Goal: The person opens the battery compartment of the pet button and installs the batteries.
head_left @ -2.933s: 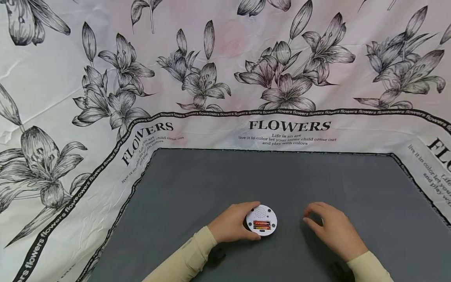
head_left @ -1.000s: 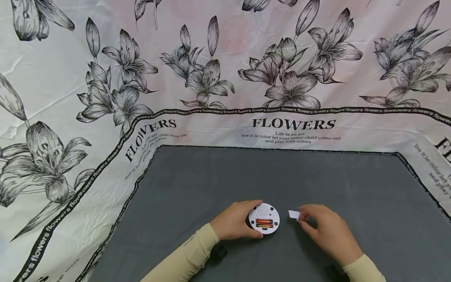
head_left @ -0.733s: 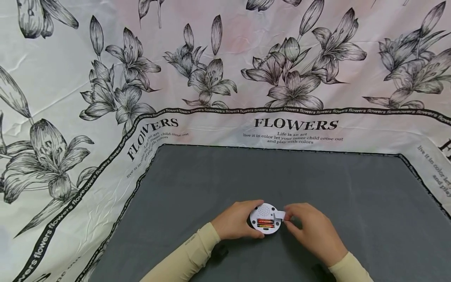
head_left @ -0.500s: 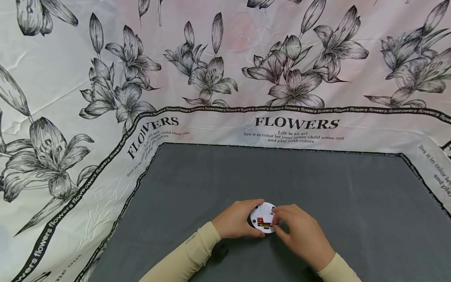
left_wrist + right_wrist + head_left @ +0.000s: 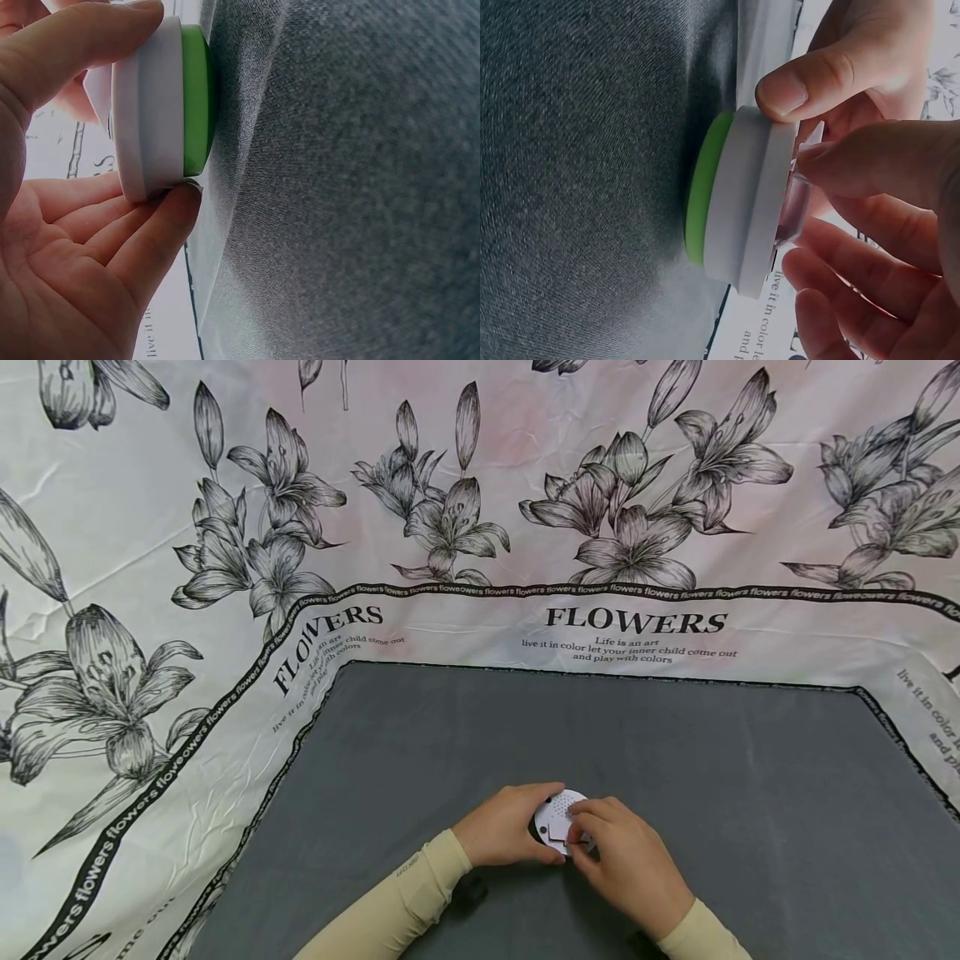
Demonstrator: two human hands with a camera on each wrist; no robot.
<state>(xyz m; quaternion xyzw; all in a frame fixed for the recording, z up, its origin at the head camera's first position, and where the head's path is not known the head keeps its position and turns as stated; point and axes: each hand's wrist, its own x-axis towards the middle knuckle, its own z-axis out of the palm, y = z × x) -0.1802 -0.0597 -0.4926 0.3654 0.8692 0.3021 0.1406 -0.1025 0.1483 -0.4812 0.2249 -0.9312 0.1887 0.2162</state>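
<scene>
A round white push button device (image 5: 552,812) with speaker holes lies underside up, its green cap (image 5: 196,105) facing the grey cloth in the left wrist view. My left hand (image 5: 501,827) grips it by the rim, thumb on one side and fingers on the other. Between thumb and fingers my right hand (image 5: 633,864) pinches a small white battery cover (image 5: 795,206). In the right wrist view the cover stands tilted against the underside, one end at the device and the other lifted. The batteries in the compartment are hidden behind the cover and fingers.
A grey cloth surface (image 5: 675,743) lies beneath both hands. Around it runs a white border (image 5: 465,635) printed with FLOWERS lettering, and beyond that a floral pattern (image 5: 630,547) in black line drawing.
My right hand has picked up the white battery cover, moved left and brought it over the battery compartment, hiding the red batteries. My left hand keeps its grip on the device.
</scene>
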